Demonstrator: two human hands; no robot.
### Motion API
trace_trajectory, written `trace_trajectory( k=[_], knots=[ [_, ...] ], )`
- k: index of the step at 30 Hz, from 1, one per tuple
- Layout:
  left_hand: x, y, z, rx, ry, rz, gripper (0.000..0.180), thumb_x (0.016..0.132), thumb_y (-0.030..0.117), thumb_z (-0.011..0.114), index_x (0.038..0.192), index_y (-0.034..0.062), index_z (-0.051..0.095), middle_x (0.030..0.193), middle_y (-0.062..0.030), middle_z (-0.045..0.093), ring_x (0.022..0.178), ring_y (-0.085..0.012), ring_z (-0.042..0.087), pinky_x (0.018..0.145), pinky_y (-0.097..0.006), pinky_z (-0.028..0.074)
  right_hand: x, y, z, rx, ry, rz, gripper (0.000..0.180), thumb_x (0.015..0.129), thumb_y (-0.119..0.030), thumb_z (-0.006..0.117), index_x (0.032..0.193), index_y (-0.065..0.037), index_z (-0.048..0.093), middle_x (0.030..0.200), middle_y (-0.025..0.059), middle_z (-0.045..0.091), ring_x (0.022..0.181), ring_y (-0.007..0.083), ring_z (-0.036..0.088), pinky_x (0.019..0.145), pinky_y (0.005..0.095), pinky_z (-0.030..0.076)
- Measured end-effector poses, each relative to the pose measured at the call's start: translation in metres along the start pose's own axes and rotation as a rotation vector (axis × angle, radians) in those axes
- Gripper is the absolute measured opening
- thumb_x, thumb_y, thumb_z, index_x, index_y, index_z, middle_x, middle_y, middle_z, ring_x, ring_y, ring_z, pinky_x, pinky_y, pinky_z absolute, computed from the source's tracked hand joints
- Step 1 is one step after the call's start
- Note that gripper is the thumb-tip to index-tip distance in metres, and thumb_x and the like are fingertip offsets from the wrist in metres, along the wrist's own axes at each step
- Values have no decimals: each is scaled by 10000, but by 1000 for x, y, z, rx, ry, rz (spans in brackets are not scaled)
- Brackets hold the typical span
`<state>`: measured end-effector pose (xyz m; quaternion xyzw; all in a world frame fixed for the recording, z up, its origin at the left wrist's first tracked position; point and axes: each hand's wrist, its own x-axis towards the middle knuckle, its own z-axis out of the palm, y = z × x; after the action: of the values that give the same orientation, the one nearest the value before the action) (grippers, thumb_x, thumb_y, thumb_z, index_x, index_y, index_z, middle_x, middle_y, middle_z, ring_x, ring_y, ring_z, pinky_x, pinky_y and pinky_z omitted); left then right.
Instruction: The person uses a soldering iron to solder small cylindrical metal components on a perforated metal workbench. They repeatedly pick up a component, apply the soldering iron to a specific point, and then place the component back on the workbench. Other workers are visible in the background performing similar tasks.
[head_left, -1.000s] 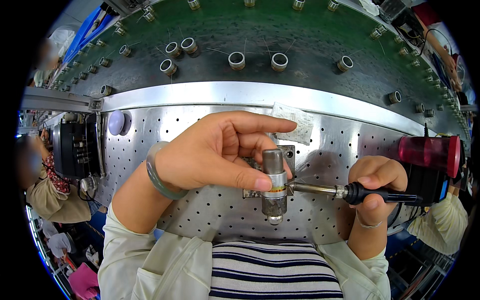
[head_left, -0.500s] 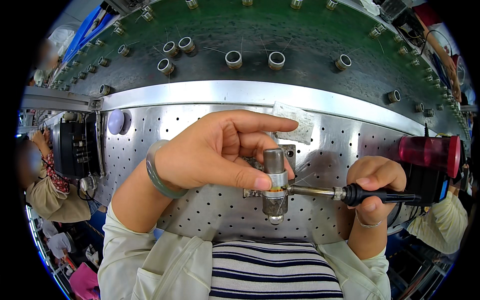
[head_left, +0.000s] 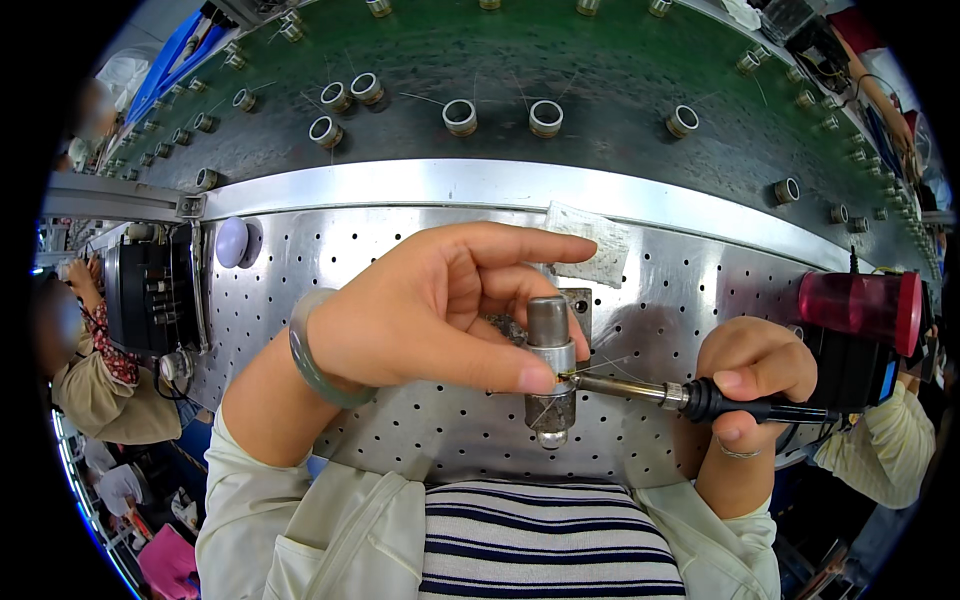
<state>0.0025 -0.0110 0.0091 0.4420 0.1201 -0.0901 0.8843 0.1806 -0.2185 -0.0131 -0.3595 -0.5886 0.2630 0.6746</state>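
Note:
My left hand [head_left: 430, 310] is closed with thumb and fingers around a silvery metal ring [head_left: 563, 358], its index finger stretched out to the right. The ring sits around a dark metal post [head_left: 547, 318] with a rounded end, and thin wires stick out from it. In my right hand [head_left: 757, 372] is a soldering iron [head_left: 655, 390], held by its black handle. Its tip lies against the ring's right side, close to my left thumb; a yellowish band shows there. Part of the metal bracket [head_left: 577, 303] behind the post is hidden by my left hand.
Beyond the perforated metal worktop [head_left: 400, 440] runs a green conveyor belt [head_left: 420, 60] carrying several rings with wires. A whitish pad [head_left: 595, 250] lies behind my left hand. A purple knob [head_left: 232, 243] is at left, a pink see-through cylinder [head_left: 860, 308] at right. Other people sit at both sides.
The iron's tip has shifted slightly left along the ring, and its handle sits a little lower. My left thumb has slid right and down; the wires lie differently. Rings on the belt have moved left.

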Motion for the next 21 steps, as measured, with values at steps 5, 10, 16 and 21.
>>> trace_trajectory(
  k=[5, 10, 16, 21],
  knots=[
    [-1, -1, 2, 16, 35, 5, 752, 703, -104, 678, 1360, -81, 314, 1001, -243, 619, 817, -142, 635, 696, -189, 524, -5, 1, -1, 127, 38, 39, 329, 693, 65, 718, 983, 91, 564, 713, 163, 597, 423, 165, 519, 365, 270, 349],
    [0, 1, 3, -13, 32, -13, 757, 702, -102, 682, 1362, -80, 310, 1006, -242, 615, 826, -139, 633, 694, -191, 526, -4, 3, -6, 112, -18, 6, 356, 693, 89, 700, 1015, 105, 549, 734, 173, 601, 423, 159, 518, 361, 268, 340],
    [1, -1, 2, -5, 27, -7, 764, 702, -85, 697, 1362, -76, 312, 1030, -231, 606, 823, -135, 632, 697, -188, 526, -2, 2, -5, 92, -34, 7, 361, 688, 101, 691, 1019, 106, 549, 735, 171, 602, 441, 173, 535, 379, 268, 364],
    [2, -2, 1, -19, 35, -20, 773, 696, -83, 709, 1360, -79, 313, 1010, -217, 611, 825, -142, 635, 707, -190, 529, -2, 1, -4, 55, -16, 9, 341, 687, 82, 703, 996, 100, 561, 723, 162, 599, 444, 178, 537, 383, 272, 372]
  ],
)
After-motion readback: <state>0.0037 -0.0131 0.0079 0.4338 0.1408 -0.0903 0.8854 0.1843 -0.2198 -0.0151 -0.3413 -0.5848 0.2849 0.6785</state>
